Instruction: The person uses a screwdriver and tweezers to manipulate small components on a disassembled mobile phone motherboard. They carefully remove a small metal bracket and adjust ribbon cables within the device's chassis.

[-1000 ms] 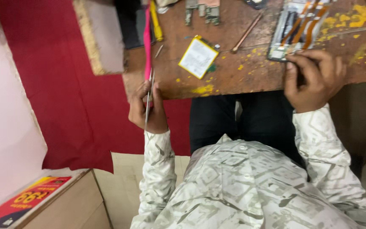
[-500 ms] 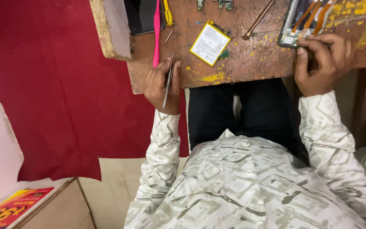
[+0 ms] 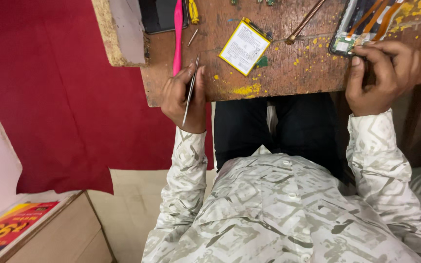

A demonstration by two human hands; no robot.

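Note:
My left hand rests at the near edge of the worn wooden table and grips thin metal tweezers, which point along the hand toward my body. Just beyond that hand lies a pink tool. My right hand is closed on the near end of an opened phone with orange flex cables showing, its fingertips pressed on the lower edge. A flat white and yellow battery lies between the two hands.
A dark phone screen, a yellow-handled screwdriver and a brass rod lie farther back. A thick board block sits at the table's left corner. A red cloth hangs left; a printed box sits lower left.
The view has shifted, so the table and hands sit more to the right in the frame. Both hands keep their holds; the left hand stays at the table edge.

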